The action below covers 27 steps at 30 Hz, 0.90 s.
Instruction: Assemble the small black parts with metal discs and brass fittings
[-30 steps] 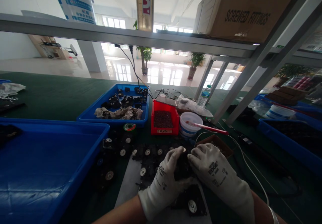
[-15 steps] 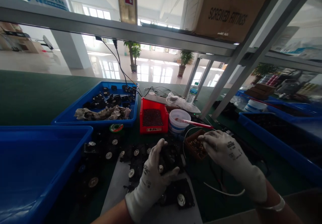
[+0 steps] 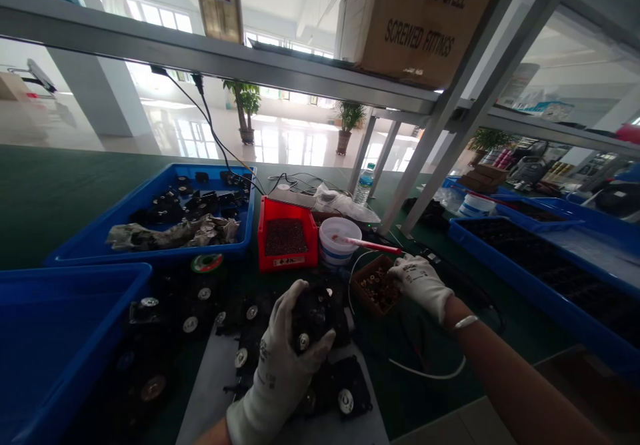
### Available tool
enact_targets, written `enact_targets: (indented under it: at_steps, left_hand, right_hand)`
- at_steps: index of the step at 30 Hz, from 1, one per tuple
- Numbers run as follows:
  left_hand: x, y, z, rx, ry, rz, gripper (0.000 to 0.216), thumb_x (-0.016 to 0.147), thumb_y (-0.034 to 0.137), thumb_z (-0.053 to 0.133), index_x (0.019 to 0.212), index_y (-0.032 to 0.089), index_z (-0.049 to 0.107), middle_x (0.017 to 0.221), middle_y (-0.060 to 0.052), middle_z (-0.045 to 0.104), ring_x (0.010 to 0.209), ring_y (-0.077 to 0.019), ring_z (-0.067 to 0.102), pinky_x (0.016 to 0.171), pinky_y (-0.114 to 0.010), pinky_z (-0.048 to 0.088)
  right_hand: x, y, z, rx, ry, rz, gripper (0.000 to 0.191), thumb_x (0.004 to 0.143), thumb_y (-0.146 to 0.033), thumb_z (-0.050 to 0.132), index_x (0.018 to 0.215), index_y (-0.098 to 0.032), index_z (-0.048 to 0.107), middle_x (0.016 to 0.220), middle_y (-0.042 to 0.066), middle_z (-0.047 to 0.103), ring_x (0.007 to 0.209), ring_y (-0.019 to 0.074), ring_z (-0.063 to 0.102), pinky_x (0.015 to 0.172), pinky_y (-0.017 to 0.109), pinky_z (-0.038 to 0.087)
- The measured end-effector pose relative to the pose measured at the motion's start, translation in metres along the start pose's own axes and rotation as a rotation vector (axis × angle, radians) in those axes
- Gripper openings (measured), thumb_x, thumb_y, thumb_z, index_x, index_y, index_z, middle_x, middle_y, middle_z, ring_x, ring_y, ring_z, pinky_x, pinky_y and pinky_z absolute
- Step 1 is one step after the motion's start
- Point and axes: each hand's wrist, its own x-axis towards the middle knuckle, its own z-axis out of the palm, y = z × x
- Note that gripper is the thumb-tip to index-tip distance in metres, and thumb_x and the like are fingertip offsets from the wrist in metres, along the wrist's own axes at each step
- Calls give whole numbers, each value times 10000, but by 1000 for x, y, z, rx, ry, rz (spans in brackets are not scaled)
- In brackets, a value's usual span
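Note:
My left hand (image 3: 280, 358), in a white glove, curves its thumb and fingers around a black plastic part (image 3: 313, 315) with a small silver disc. The hand is over a pale board (image 3: 200, 391) that bears several similar black parts with round metal discs. My right hand (image 3: 419, 281), also gloved, has its fingertips bunched inside the right side of a small brown box (image 3: 357, 291) of small brass-coloured pieces (image 3: 376, 286). What those fingertips pinch, if anything, is hidden.
A red bin (image 3: 288, 265) of small dark pieces and a white tub (image 3: 340, 248) with a red-handled tool stand behind. Blue trays (image 3: 150, 248) are at left, and another blue tray (image 3: 540, 298) is at right. A metal shelf post (image 3: 425, 185) rises behind. A white cable (image 3: 430, 375) lies nearby.
My right hand has moved down into the box of brass-coloured pieces, its fingers drawing together. My left hand keeps its place around the black part. The whole view has shifted somewhat.

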Motion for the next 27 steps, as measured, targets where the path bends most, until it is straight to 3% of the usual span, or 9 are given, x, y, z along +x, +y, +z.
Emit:
enact_targets:
  at_steps: [8,16,19,22,25,27]
  left_hand:
    - [-1,-1,3,-1,4,9,712,880,337,781,1500,230,450,1382,-146,653,1271,-315,677,1053,-488,606]
    - [1,-1,4,2,-11,10,750,860,331,805,1505,227,436,1375,-149,648,1270,-317,671,1059,-495,600]
    - [0,-1,3,-1,-9,11,763,849,323,814,1505,233,434,1371,-144,650,1266,-312,675,1056,-484,605]
    - [-1,-1,3,8,2,19,778,843,313,821,1510,239,427,1375,-140,649,1278,-313,671,1055,-481,607]
    - [-1,-2,4,41,15,30,805,838,320,831,1520,232,414,1379,-152,640,1270,-318,678,1034,-475,620]
    - [-1,-3,5,69,30,45,811,843,343,828,1524,224,405,1370,-162,633,1252,-321,685,1009,-472,632]
  right_hand:
    - [8,-4,8,-35,18,-80,258,1019,-361,670,1219,-199,687,1302,93,681,1131,243,675,989,473,569]
    - [5,5,23,96,136,-16,195,1024,-350,664,1128,-190,706,1184,66,718,1045,215,697,946,444,583]
    - [-2,8,23,193,237,52,131,1006,-298,682,1049,-181,725,1093,51,737,1013,215,699,943,451,571]
    - [-12,3,19,336,382,118,111,956,-215,675,972,-163,773,995,100,762,966,281,707,900,494,566]
    - [-28,-21,11,540,559,129,204,957,-264,609,958,-181,796,975,133,777,918,309,721,818,471,588]
    - [-41,-50,2,696,665,77,246,990,-310,554,992,-218,782,959,96,780,894,263,740,769,394,610]
